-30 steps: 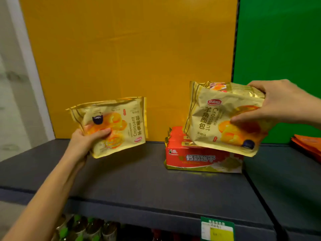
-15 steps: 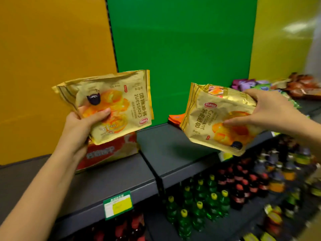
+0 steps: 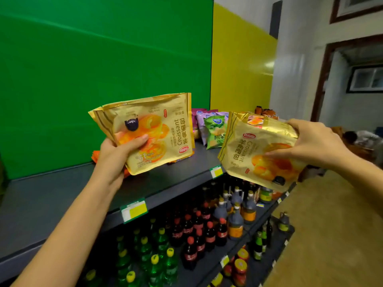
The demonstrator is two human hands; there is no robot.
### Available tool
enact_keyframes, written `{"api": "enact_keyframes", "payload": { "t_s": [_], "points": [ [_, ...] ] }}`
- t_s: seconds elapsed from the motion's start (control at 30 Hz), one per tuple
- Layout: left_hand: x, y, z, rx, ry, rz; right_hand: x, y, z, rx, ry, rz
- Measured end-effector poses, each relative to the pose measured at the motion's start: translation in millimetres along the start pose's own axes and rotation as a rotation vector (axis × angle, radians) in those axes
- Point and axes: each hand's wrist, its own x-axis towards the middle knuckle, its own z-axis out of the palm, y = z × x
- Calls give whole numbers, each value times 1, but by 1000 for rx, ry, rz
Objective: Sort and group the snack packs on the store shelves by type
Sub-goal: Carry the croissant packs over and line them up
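My left hand (image 3: 116, 154) grips a gold croissant pack (image 3: 153, 129), held upside down above the dark top shelf (image 3: 62, 195). My right hand (image 3: 310, 141) grips a second gold croissant pack (image 3: 252, 154), tilted, out past the shelf's front edge; another pack seems tucked behind it. Orange packs (image 3: 95, 155) lie on the shelf, mostly hidden behind my left hand. Purple packs (image 3: 202, 121) and green chip packs (image 3: 215, 129) stand farther right along the shelf.
Behind the shelf stand a green panel (image 3: 103, 69) and a yellow panel (image 3: 238, 69). Lower shelves hold green bottles (image 3: 153, 264), cola bottles (image 3: 199, 230) and dark sauce bottles (image 3: 236, 220). Price tags (image 3: 134, 210) line the shelf edge. The aisle floor (image 3: 331, 235) lies to the right.
My view has swung right along the shelf, away from the orange panel and the red biscuit box. Both hands carried their croissant packs rightward, and the purple and green packs came closer.
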Motion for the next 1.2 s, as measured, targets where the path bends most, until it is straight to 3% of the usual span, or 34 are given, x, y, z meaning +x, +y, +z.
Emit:
{"api": "enact_keyframes", "payload": {
  "t_s": [0.43, 0.93, 1.2],
  "points": [
    [71, -147, 215, -46, -50, -76, 88, 198, 24, -55, 26, 46],
    [250, -281, 440, -24, -40, -80, 272, 388, 64, -41, 73, 117],
    [312, -354, 524, 77, 56, -46, 361, 501, 108, -57, 15, -23]
  ]
}}
